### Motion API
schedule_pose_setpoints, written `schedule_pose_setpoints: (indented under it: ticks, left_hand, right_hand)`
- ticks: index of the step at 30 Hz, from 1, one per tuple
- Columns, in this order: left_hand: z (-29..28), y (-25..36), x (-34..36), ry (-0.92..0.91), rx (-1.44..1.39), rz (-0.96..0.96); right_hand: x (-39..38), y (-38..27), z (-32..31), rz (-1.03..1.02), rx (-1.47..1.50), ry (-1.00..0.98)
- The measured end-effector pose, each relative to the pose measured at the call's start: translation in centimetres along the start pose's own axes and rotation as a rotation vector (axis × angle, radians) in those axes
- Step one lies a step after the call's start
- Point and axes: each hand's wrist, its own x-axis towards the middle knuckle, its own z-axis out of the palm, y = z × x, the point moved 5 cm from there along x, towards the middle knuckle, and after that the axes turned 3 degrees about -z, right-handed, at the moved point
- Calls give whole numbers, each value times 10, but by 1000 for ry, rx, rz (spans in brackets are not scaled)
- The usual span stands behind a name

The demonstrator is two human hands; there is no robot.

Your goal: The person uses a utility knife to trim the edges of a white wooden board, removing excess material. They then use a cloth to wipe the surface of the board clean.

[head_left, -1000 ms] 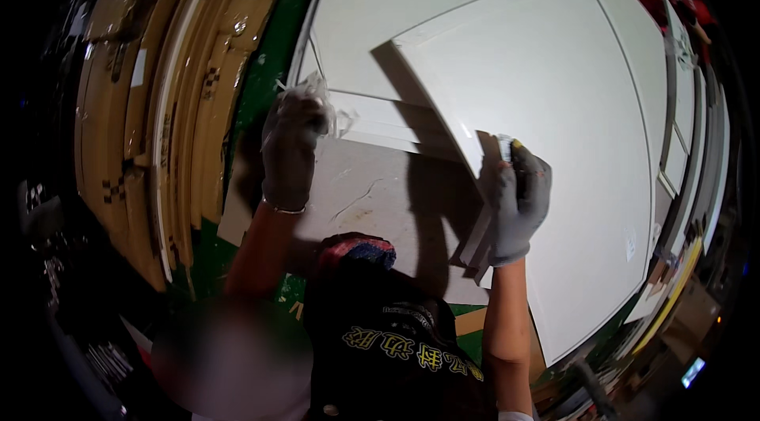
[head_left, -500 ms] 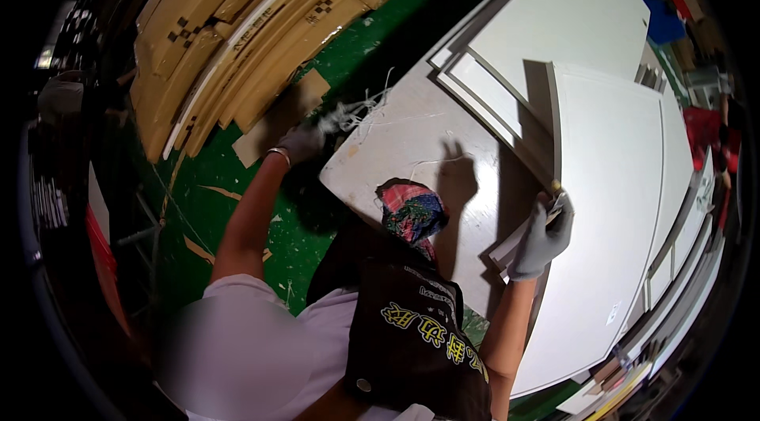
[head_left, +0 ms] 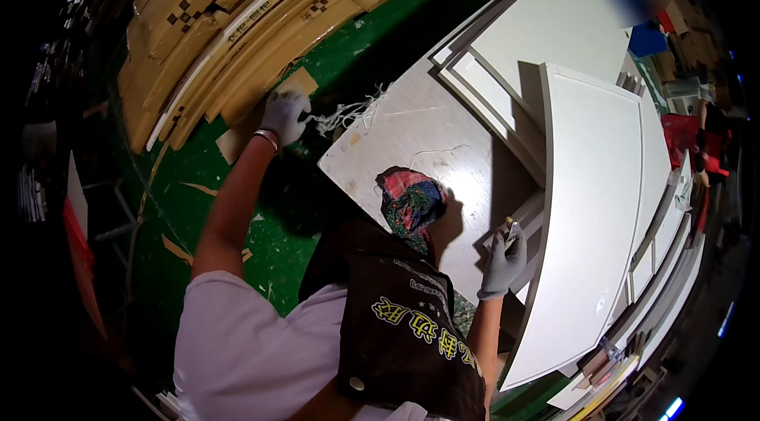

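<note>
My left hand point(head_left: 285, 115), in a pale work glove, is beyond the left edge of the grey tabletop point(head_left: 396, 136), fingers loosely spread. Beside its fingertips, thin white strips point(head_left: 352, 114) trail over the table's corner. My right hand point(head_left: 503, 263), gloved in grey, is closed around a small tool point(head_left: 511, 228) with a metal and yellowish end; most of it is hidden by the fingers. To the right of that hand is a large white panel point(head_left: 594, 207) with a raised border. A patterned cloth point(head_left: 413, 203) lies bunched at the table's near side.
Long cardboard packages point(head_left: 237, 33) are stacked at the far left on the green floor point(head_left: 190, 191). Another white panel point(head_left: 546, 25) and narrow frame pieces point(head_left: 491, 104) lie toward the back. More white boards point(head_left: 665, 263) stand at the right, with a person's arm point(head_left: 701, 136) beyond.
My left hand has moved left and up, away from the white strips, which now trail from the table corner. My right hand has come down and left with the small tool, off the panel.
</note>
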Motion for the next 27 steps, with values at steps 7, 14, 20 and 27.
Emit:
schedule_pose_setpoints:
  ticks: [7,14,20,27]
  left_hand:
    - [-17,15,60,-146,243,17]
    - [-11,136,143,-248,-547,125]
    - [5,306,217,-261,-820,464]
    - [40,398,278,-474,-1037,197]
  right_hand:
    - [-10,3,-20,33,-103,63]
    - [25,-40,-31,-9,-318,165]
    - [67,-58,-34,-98,-588,192]
    - [130,-63,-25,-277,-667,157]
